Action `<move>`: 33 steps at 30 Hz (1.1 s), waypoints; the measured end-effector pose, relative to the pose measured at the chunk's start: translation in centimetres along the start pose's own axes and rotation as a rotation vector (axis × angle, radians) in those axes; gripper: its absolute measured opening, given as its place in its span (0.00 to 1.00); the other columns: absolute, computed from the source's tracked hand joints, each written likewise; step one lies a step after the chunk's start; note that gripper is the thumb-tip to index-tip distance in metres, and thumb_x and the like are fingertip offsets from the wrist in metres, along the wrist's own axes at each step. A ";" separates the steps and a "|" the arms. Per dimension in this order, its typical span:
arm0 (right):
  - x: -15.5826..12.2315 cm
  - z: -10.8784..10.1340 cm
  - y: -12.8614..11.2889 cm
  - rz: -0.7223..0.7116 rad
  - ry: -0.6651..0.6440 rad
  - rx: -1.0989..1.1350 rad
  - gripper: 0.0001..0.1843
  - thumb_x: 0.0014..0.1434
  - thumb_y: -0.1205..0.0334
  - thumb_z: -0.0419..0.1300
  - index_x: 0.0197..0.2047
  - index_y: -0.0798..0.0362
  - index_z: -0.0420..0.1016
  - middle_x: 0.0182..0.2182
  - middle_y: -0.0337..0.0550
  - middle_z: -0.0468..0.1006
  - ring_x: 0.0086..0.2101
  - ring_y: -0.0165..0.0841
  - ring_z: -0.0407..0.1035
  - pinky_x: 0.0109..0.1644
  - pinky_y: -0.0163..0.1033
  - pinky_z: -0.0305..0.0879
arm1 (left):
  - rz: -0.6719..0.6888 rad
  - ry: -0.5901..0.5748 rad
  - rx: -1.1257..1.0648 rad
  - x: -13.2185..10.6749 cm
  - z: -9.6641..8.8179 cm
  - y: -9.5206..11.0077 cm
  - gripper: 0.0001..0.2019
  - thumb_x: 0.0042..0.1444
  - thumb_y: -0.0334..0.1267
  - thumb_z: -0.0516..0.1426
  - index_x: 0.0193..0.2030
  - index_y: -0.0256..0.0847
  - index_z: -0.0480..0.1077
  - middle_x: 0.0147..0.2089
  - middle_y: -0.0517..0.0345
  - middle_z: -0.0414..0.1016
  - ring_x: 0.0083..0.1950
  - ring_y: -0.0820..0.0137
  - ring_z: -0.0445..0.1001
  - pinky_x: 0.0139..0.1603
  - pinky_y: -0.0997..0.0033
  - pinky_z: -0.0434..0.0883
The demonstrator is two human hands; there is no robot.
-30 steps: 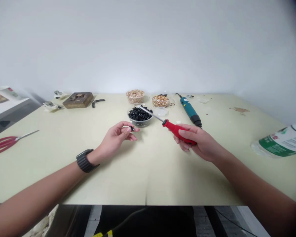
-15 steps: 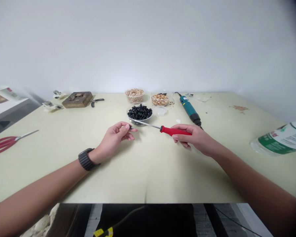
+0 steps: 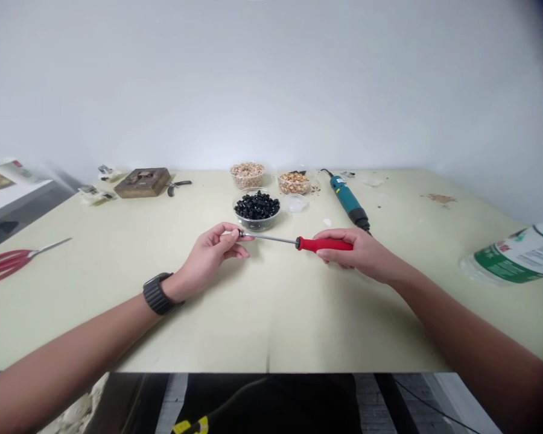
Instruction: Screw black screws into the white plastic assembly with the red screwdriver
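Observation:
My left hand [image 3: 217, 246] pinches a small black piece [image 3: 241, 233] between thumb and fingertips, just in front of a clear bowl of black pieces [image 3: 257, 207]. A screwdriver with a red handle [image 3: 326, 245] lies in the grip of my right hand [image 3: 359, 252]. Its thin metal shaft points left, and the tip meets or nearly meets the black piece; exact contact is too small to tell. A dark watch [image 3: 160, 293] is on my left wrist.
Behind stand a tub of pale pieces [image 3: 247, 175] and a tub of orange-brown pieces [image 3: 294, 182]. A teal power tool [image 3: 347, 199] lies right of them. Scissors [image 3: 9, 265], a brown block [image 3: 142, 182] and pliers [image 3: 177, 186] are left. A labelled bottle [image 3: 516, 256] lies far right.
My right hand has brought the screwdriver tip down from the bowl's front rim to the black piece in my left hand. The left hand has barely moved.

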State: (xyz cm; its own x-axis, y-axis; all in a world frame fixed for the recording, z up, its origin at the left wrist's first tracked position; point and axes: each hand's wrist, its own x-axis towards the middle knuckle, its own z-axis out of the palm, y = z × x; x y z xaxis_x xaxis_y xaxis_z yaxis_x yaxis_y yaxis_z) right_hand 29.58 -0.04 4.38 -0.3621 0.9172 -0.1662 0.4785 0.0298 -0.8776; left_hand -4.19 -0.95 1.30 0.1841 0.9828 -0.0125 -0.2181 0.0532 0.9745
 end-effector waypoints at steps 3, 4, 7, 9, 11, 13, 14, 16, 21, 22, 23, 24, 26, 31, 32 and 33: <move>0.1 0.0 0.0 0.003 0.002 -0.008 0.29 0.56 0.38 0.73 0.53 0.50 0.83 0.30 0.39 0.76 0.27 0.27 0.62 0.31 0.36 0.57 | 0.001 -0.010 -0.015 0.0 0.0 0.0 0.24 0.56 0.53 0.73 0.46 0.37 0.74 0.46 0.50 0.86 0.35 0.72 0.83 0.42 0.73 0.79; 0.2 0.0 0.1 -0.001 0.000 -0.014 0.29 0.57 0.38 0.73 0.52 0.49 0.83 0.30 0.39 0.76 0.27 0.27 0.62 0.31 0.37 0.57 | 0.002 -0.015 -0.019 0.0 0.0 0.0 0.23 0.56 0.52 0.73 0.46 0.37 0.74 0.46 0.50 0.86 0.35 0.72 0.83 0.42 0.73 0.80; 0.2 0.0 0.2 -0.015 -0.006 -0.036 0.28 0.57 0.38 0.73 0.52 0.49 0.84 0.30 0.39 0.77 0.27 0.27 0.62 0.32 0.37 0.57 | 0.001 -0.030 -0.025 0.0 0.0 0.1 0.22 0.58 0.51 0.72 0.47 0.37 0.74 0.46 0.50 0.85 0.35 0.72 0.82 0.42 0.72 0.80; 0.2 -0.1 0.2 -0.016 -0.005 -0.041 0.28 0.57 0.38 0.72 0.52 0.49 0.84 0.30 0.39 0.77 0.28 0.27 0.62 0.32 0.37 0.57 | -0.001 -0.037 -0.030 0.0 0.0 0.1 0.21 0.58 0.51 0.72 0.47 0.37 0.74 0.45 0.50 0.85 0.35 0.72 0.82 0.41 0.72 0.80; 0.1 -0.1 0.2 -0.011 -0.006 -0.038 0.27 0.57 0.38 0.72 0.52 0.48 0.84 0.30 0.39 0.77 0.28 0.28 0.62 0.32 0.37 0.57 | -0.001 -0.039 -0.030 0.0 0.1 0.1 0.21 0.58 0.51 0.72 0.47 0.37 0.75 0.45 0.51 0.85 0.34 0.73 0.82 0.41 0.73 0.80; 0.1 -0.2 0.2 -0.007 -0.011 -0.034 0.27 0.57 0.38 0.72 0.51 0.48 0.84 0.30 0.39 0.77 0.28 0.28 0.63 0.32 0.37 0.57 | -0.001 -0.045 -0.026 0.0 0.1 0.1 0.22 0.58 0.51 0.72 0.47 0.37 0.75 0.45 0.51 0.85 0.34 0.73 0.82 0.41 0.73 0.80; 0.1 -0.2 0.2 -0.007 -0.013 -0.034 0.27 0.58 0.38 0.72 0.51 0.48 0.84 0.31 0.39 0.77 0.28 0.28 0.63 0.32 0.37 0.57 | 0.001 -0.047 -0.021 0.0 0.0 0.1 0.22 0.57 0.51 0.72 0.46 0.37 0.75 0.46 0.51 0.85 0.34 0.73 0.82 0.41 0.73 0.80; 0.1 -0.1 0.1 -0.007 -0.017 -0.040 0.27 0.58 0.38 0.72 0.51 0.48 0.84 0.31 0.39 0.78 0.29 0.28 0.63 0.32 0.37 0.57 | 0.010 -0.053 0.000 0.0 0.0 0.1 0.22 0.58 0.52 0.72 0.47 0.37 0.75 0.45 0.51 0.85 0.34 0.73 0.82 0.40 0.73 0.79; 0.1 -0.1 0.1 -0.005 -0.027 -0.061 0.26 0.59 0.38 0.71 0.50 0.48 0.84 0.30 0.38 0.78 0.29 0.28 0.64 0.33 0.37 0.57 | 0.084 -0.033 0.150 0.1 -0.1 0.0 0.22 0.60 0.55 0.70 0.49 0.38 0.76 0.40 0.53 0.84 0.34 0.71 0.81 0.39 0.73 0.77; 0.1 -0.1 0.1 -0.003 -0.028 -0.062 0.26 0.59 0.38 0.71 0.50 0.48 0.84 0.30 0.38 0.78 0.28 0.28 0.64 0.33 0.37 0.56 | 0.098 -0.030 0.188 0.1 -0.1 0.0 0.23 0.61 0.55 0.69 0.49 0.37 0.76 0.38 0.53 0.84 0.34 0.71 0.81 0.40 0.73 0.77; 0.1 -0.1 0.1 0.000 -0.029 -0.062 0.26 0.59 0.38 0.71 0.50 0.48 0.84 0.30 0.38 0.78 0.28 0.28 0.63 0.32 0.37 0.56 | 0.107 -0.028 0.221 0.0 -0.1 0.0 0.23 0.62 0.56 0.68 0.50 0.37 0.77 0.35 0.53 0.84 0.33 0.71 0.81 0.40 0.72 0.77; 0.1 -0.1 0.0 0.002 -0.029 -0.061 0.26 0.58 0.38 0.71 0.50 0.49 0.84 0.30 0.39 0.78 0.28 0.28 0.63 0.32 0.37 0.56 | 0.112 -0.026 0.246 0.0 -0.1 0.1 0.23 0.63 0.56 0.67 0.51 0.36 0.77 0.34 0.53 0.83 0.34 0.70 0.81 0.40 0.72 0.77; 0.0 0.0 0.0 0.006 -0.027 -0.052 0.26 0.58 0.38 0.72 0.50 0.49 0.84 0.30 0.39 0.78 0.28 0.27 0.62 0.32 0.37 0.55 | 0.115 -0.024 0.268 -0.1 -0.1 0.1 0.23 0.64 0.56 0.66 0.52 0.36 0.77 0.32 0.53 0.83 0.34 0.70 0.81 0.41 0.72 0.77; 0.0 0.1 -0.1 0.028 -0.033 -0.015 0.26 0.59 0.38 0.71 0.51 0.48 0.84 0.29 0.38 0.78 0.26 0.26 0.60 0.31 0.36 0.54 | 0.113 -0.030 0.244 -0.2 0.0 0.2 0.25 0.60 0.56 0.69 0.53 0.36 0.76 0.33 0.53 0.84 0.35 0.68 0.82 0.41 0.70 0.78; 0.0 0.1 -0.1 0.029 -0.036 -0.012 0.26 0.59 0.38 0.71 0.51 0.48 0.84 0.29 0.38 0.78 0.26 0.26 0.60 0.30 0.36 0.53 | 0.111 -0.032 0.246 -0.2 0.0 0.2 0.26 0.60 0.55 0.70 0.53 0.36 0.76 0.33 0.53 0.84 0.34 0.68 0.82 0.41 0.69 0.78; 0.0 0.1 -0.1 0.027 -0.038 -0.012 0.26 0.59 0.38 0.71 0.51 0.48 0.84 0.29 0.38 0.78 0.26 0.26 0.59 0.30 0.36 0.53 | 0.110 -0.032 0.251 -0.2 0.0 0.1 0.25 0.59 0.55 0.70 0.53 0.36 0.76 0.33 0.52 0.84 0.34 0.68 0.82 0.41 0.69 0.78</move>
State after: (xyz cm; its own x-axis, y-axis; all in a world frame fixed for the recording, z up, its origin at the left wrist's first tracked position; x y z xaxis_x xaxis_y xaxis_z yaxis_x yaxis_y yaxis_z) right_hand 29.45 -0.08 4.39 -0.3791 0.9020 -0.2067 0.4980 0.0106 -0.8671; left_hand -4.29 -1.09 1.41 0.2030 0.9741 0.0999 0.0052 -0.1031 0.9947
